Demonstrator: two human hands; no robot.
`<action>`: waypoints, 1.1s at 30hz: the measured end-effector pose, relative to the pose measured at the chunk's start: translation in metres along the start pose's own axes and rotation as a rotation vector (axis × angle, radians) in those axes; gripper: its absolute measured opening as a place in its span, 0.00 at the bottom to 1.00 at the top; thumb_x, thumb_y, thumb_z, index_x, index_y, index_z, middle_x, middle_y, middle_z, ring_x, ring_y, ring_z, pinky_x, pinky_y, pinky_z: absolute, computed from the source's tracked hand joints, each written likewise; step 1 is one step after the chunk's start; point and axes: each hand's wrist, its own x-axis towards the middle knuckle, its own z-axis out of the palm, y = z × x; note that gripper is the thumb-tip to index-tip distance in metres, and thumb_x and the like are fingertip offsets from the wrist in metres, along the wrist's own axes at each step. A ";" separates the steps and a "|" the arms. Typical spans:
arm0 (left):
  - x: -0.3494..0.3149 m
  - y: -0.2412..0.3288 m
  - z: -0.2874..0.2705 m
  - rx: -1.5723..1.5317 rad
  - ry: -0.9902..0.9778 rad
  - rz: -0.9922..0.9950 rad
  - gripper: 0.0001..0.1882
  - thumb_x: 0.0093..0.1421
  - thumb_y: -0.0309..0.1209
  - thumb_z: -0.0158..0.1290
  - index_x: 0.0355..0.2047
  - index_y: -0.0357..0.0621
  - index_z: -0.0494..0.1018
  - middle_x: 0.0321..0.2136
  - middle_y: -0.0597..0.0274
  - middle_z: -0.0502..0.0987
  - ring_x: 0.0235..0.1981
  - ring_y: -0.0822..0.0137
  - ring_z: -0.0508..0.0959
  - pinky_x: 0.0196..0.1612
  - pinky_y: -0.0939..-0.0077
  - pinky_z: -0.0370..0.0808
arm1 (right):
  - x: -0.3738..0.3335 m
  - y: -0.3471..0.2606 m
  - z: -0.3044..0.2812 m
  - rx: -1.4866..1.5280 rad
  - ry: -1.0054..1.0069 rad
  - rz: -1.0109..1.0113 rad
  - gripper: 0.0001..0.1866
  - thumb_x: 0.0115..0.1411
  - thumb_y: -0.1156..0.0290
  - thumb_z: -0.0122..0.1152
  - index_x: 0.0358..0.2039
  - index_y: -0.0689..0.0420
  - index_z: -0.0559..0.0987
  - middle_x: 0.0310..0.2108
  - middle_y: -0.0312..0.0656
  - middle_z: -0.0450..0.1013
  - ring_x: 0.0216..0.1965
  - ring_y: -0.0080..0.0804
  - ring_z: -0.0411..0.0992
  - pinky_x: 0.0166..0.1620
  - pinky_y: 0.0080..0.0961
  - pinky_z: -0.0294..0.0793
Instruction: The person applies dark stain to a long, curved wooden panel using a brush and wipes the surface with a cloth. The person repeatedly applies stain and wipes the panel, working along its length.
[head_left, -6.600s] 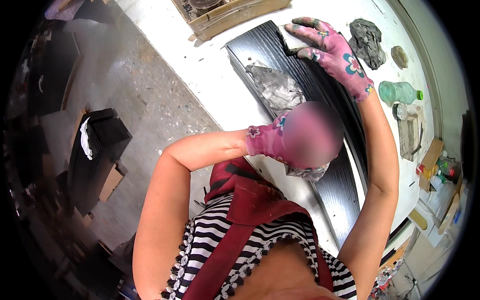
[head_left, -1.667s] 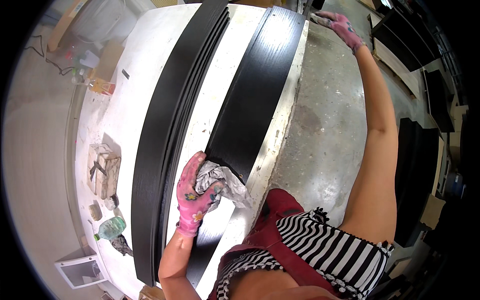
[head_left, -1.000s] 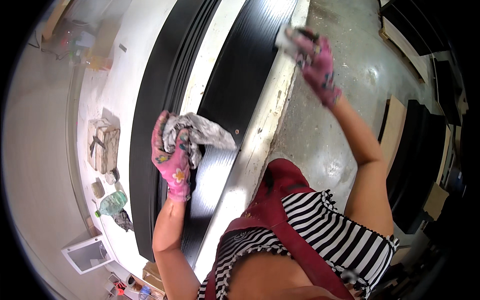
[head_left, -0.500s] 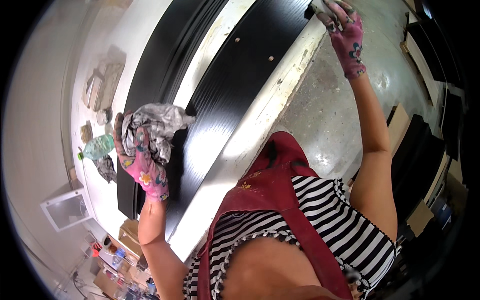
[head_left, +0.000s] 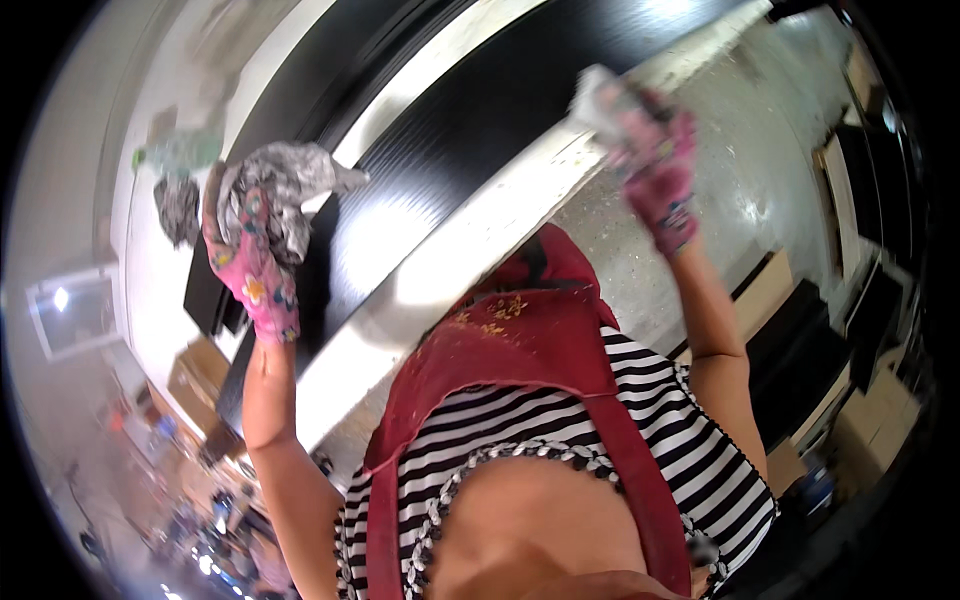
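Note:
My left hand [head_left: 255, 270], in a pink flowered glove, is closed around a crumpled grey rag [head_left: 285, 195]. It hovers at the left end of a long black board with fine wood grain [head_left: 450, 150]. My right hand [head_left: 662, 185], in a matching glove, is smeared by motion. Its fingers are closed on a small whitish piece [head_left: 600, 100], too blurred to name, by the board's near edge. A white, paint-specked beam [head_left: 470, 215] runs along the near side of the board.
Behind the board lie more black panels [head_left: 350, 75]. A green plastic bottle [head_left: 180, 152] and a crumpled dark rag [head_left: 178, 208] rest on the white surface at the left. Cardboard [head_left: 200, 385] stands near my left forearm; boards [head_left: 785, 340] are stacked on the right.
My right hand has come back from the far end of the board, nearer to me, with the whitish piece. The view has turned; my left hand still grips the rag.

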 end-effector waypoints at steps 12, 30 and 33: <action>-0.036 -0.012 -0.110 -0.196 0.122 0.081 0.31 0.59 0.21 0.54 0.61 0.30 0.56 0.55 0.45 0.67 0.51 0.58 0.75 0.59 0.64 0.73 | -0.076 -0.098 0.086 -0.216 -0.170 -0.946 0.20 0.52 0.52 0.63 0.46 0.34 0.79 0.48 0.32 0.70 0.48 0.34 0.68 0.51 0.41 0.65; -0.214 0.072 -0.227 1.230 0.944 0.419 0.20 0.64 0.27 0.41 0.54 0.34 0.71 0.47 0.54 0.75 0.42 0.69 0.77 0.46 0.78 0.74 | -0.087 -0.191 0.166 0.224 -0.562 -1.300 0.18 0.47 0.61 0.63 0.41 0.45 0.80 0.44 0.37 0.71 0.40 0.35 0.70 0.39 0.37 0.69; -0.239 0.072 -0.195 1.240 0.943 0.783 0.19 0.60 0.27 0.45 0.51 0.32 0.72 0.49 0.54 0.76 0.46 0.70 0.74 0.50 0.78 0.67 | -0.083 -0.177 0.173 0.199 -0.580 -1.459 0.19 0.48 0.61 0.60 0.43 0.44 0.79 0.44 0.39 0.71 0.42 0.35 0.70 0.39 0.36 0.69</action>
